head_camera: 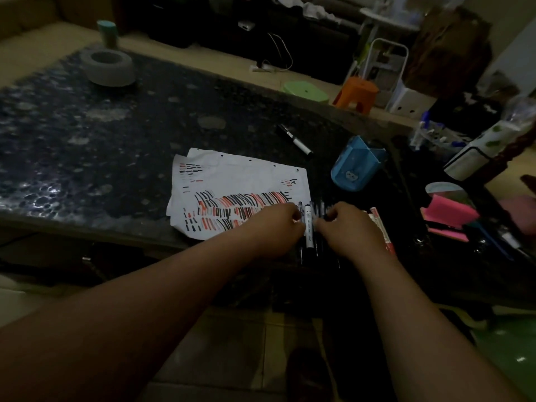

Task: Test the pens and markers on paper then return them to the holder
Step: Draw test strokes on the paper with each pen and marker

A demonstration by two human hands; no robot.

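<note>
Both hands reached over the near edge of the dark, speckled stone bench [87,117], close together but not touching. The left hand [277,227] had its fingers curled, the tips against the left side of a white-barrelled marker [309,227] that showed in the gap between the 2 hands. The right hand [352,232] was curled too, its fingertips down on a row of dark pens [319,211] lying side by side just right of the paper. Whether either hand actually pinched a pen could not be told in the dim light. A red-and-white marker [383,230] lay just beside the right hand on its far side. The white sheet of paper [243,172], covered along its near half with short red and black test strokes, lay partly under the left hand, with a second sheet showing behind its far edge. The blue plastic pen holder [357,166] lay tipped on its side, beyond the hands and right of the paper, its mouth facing away. A black-and-white marker [295,140] lay alone on the bench beyond the paper's far corner, well apart from the row. A grey round bowl [108,68] stood at the far left of the bench, and pink sticky notes [448,217] lay at the right.
</note>
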